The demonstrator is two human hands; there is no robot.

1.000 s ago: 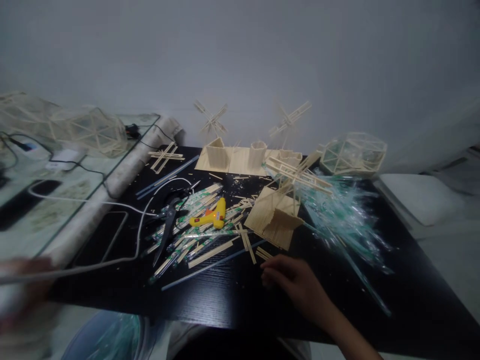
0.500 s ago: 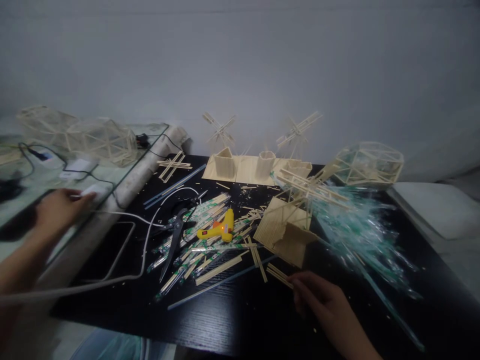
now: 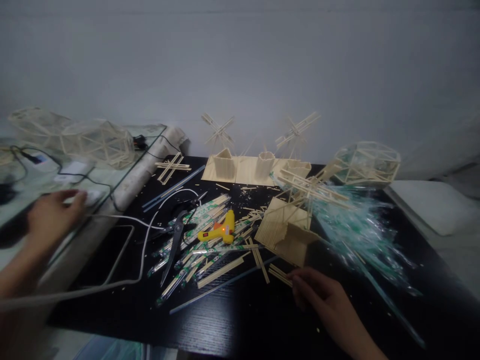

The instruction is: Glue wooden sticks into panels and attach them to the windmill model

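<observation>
Left hand (image 3: pixel 56 215) moved beside one white box (image 3: pixel 93 197), fingers unclear; right hand (image 3: pixel 326 297), fingers pinching sticks (image 3: pixel 279 274).

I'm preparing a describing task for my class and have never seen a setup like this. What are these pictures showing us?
There is no machine here: a person works with two bare hands. Every picture comes from one camera worn on the head, looking forward and down. On the black table lie wrapped sticks with a yellow glue gun on top, black cutters, a stick model and clear wrappers. The right hand has its fingertips at the end of some short sticks; whether it grips them is unclear. The left hand is beside a white block, at the glass surface.
</observation>
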